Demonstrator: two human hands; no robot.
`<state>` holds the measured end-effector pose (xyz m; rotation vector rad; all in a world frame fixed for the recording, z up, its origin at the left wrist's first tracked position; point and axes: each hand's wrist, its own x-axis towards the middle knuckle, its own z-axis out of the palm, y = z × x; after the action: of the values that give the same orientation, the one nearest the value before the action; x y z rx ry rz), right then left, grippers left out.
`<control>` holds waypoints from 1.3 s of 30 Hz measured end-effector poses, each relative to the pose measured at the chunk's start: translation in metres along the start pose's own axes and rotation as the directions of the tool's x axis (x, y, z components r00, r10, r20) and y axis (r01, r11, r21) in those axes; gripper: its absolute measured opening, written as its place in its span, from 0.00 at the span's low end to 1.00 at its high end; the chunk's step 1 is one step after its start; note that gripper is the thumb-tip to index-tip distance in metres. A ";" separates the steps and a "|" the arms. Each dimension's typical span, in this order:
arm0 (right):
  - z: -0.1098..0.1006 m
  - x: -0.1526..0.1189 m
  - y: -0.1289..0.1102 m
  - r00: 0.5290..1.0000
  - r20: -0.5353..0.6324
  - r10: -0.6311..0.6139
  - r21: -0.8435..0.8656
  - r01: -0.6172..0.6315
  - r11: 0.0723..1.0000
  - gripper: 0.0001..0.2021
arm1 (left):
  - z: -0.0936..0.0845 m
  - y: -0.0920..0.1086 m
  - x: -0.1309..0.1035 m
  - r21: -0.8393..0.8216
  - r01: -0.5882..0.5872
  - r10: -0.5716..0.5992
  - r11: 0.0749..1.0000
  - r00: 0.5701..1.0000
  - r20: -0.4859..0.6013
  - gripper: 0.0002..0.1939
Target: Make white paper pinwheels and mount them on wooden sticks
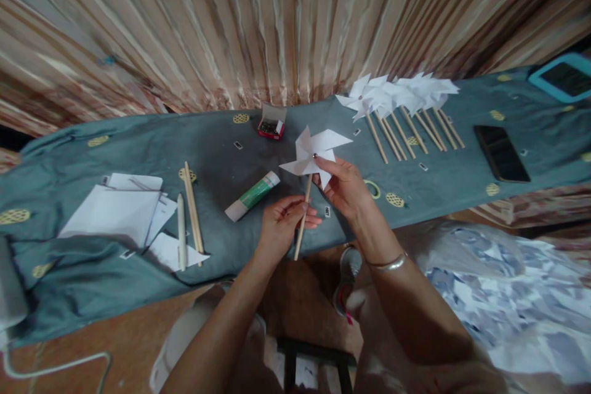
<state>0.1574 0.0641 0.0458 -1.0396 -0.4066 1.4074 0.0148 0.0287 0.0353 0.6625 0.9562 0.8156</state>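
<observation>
A white paper pinwheel (305,154) on a wooden stick (301,231) is held over the front of the table. My left hand (284,221) grips the stick below the paper blades, its thumb across the front. With thumb and fingers, my right hand (339,184) pinches the pinwheel near its centre, where a small dark pin head shows. Left of my hands lies a green and white glue stick tube (253,196). Behind it stands an opened small red box (271,128) with dark metal pieces inside.
Finished pinwheels (399,98) lie in a row at the back right, near a black phone (501,152) and a tape roll (372,189). White paper sheets (115,212), loose sticks (192,209) and a pale pen-like tool (181,234) are at left. A plastic bag of paper scraps (503,289) sits below right.
</observation>
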 end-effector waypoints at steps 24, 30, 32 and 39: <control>0.004 -0.006 -0.005 1.000 0.012 -0.013 0.018 0.013 1.000 0.10 | -0.004 -0.001 -0.002 0.078 -0.150 0.153 0.986 0.988 -0.033 0.17; 0.006 -0.007 -0.006 0.996 -0.014 -0.083 0.003 0.083 0.997 0.08 | -0.003 -0.002 -0.001 0.021 -0.145 0.146 0.989 0.989 -0.022 0.14; 0.007 -0.009 -0.005 0.993 -0.021 -0.113 -0.036 0.112 0.993 0.08 | -0.002 -0.001 -0.001 -0.011 -0.114 0.113 0.993 0.993 -0.024 0.14; 0.006 -0.013 -0.005 0.992 0.036 -0.119 -0.127 0.123 0.984 0.10 | -0.008 0.000 0.007 0.069 -0.182 0.186 0.981 0.980 -0.065 0.17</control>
<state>0.1535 0.0547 0.0577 -1.0822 -0.5790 1.3020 0.0104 0.0357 0.0286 0.7894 0.9979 0.9808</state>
